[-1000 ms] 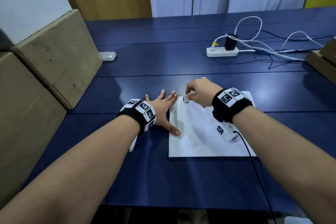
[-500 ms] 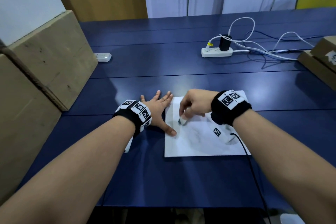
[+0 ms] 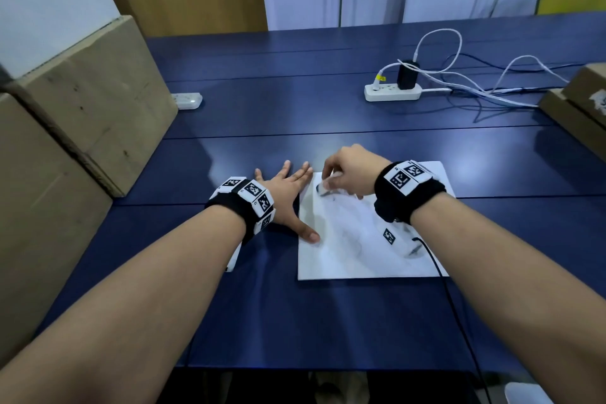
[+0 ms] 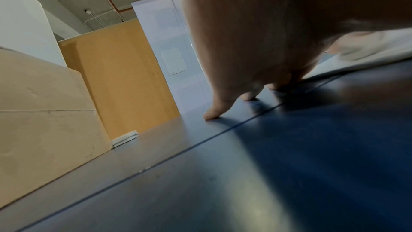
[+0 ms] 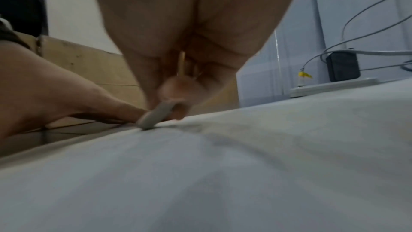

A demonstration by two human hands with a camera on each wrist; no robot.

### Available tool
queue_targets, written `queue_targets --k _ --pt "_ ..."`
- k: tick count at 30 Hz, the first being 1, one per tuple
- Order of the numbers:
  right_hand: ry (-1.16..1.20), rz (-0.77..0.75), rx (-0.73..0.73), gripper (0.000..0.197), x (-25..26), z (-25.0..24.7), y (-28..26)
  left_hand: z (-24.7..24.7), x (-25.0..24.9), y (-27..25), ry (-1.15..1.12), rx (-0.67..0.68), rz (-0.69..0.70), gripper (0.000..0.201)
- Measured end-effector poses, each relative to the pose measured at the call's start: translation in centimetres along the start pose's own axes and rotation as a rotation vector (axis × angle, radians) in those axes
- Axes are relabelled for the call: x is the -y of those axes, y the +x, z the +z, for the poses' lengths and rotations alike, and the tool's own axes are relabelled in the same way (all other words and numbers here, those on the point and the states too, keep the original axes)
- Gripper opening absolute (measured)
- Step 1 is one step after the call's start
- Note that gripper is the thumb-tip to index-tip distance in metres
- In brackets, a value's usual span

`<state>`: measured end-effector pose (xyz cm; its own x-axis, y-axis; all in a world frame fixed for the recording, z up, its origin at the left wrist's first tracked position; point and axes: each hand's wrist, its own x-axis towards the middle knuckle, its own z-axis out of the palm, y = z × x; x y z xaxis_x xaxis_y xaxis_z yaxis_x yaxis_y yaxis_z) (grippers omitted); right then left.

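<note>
A white sheet of paper (image 3: 354,252) with faint grey smudges lies on the blue table (image 3: 295,115). My right hand (image 3: 347,170) pinches a small white eraser (image 3: 323,188) and presses its end on the sheet near the far left corner; the eraser (image 5: 153,115) shows clearly in the right wrist view, tilted on the paper (image 5: 223,174). My left hand (image 3: 288,193) lies flat on the table beside the sheet, fingers spread, with the thumb (image 3: 310,234) pressing the sheet's left edge. Its fingertips (image 4: 211,115) touch the table.
Cardboard boxes (image 3: 91,102) stand along the left. A white power strip (image 3: 392,92) with a black charger and loose cables lies at the far right, a small white device (image 3: 187,100) at the far left, more boxes (image 3: 580,102) at the right edge. A black cable (image 3: 459,321) trails from my right wrist.
My right hand rubbed the eraser toward me down the sheet, then back up to the far left corner. The left hand has kept its place on the sheet's edge.
</note>
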<state>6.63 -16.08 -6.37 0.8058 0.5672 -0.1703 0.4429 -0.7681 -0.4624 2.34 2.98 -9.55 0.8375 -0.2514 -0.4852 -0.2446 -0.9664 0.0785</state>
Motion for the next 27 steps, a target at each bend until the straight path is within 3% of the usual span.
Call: queue_targets --k 2,6,7,10,12,16,22,27 --pt "-0.011 0.022 -0.059 0.009 -0.4 -0.3 0.2 0.0 0.0 0.0 -0.004 0.002 -0.003 0.152" --pt "0.042 -0.027 0.165 0.007 -0.9 -0.5 -1.0 0.0 0.1 0.2 -0.012 0.012 -0.006 0.154" --pt "0.053 -0.019 0.156 0.007 -0.9 -0.5 -1.1 -0.1 0.1 0.2 -0.013 0.015 -0.007 0.154" --pt "0.021 0.000 -0.058 0.008 -1.4 -0.7 -0.5 -0.1 0.1 0.2 -0.002 0.014 -0.006 0.155" --pt "-0.009 -0.001 -0.083 0.008 -1.6 -0.9 -0.4 -0.1 0.1 0.2 -0.002 0.014 -0.007 0.155" --pt "0.066 -0.029 0.205 0.005 -1.5 -1.0 -1.6 -0.2 0.0 0.0 -0.016 0.017 -0.009 0.153" --pt "0.023 -0.005 -0.058 0.007 -1.9 -1.2 -0.1 -0.2 -0.2 -0.1 -0.003 0.004 -0.010 0.153" --pt "-0.014 -0.071 0.182 0.005 -0.7 -0.8 -1.0 -0.3 -0.2 -0.1 -0.004 0.015 -0.014 0.153"
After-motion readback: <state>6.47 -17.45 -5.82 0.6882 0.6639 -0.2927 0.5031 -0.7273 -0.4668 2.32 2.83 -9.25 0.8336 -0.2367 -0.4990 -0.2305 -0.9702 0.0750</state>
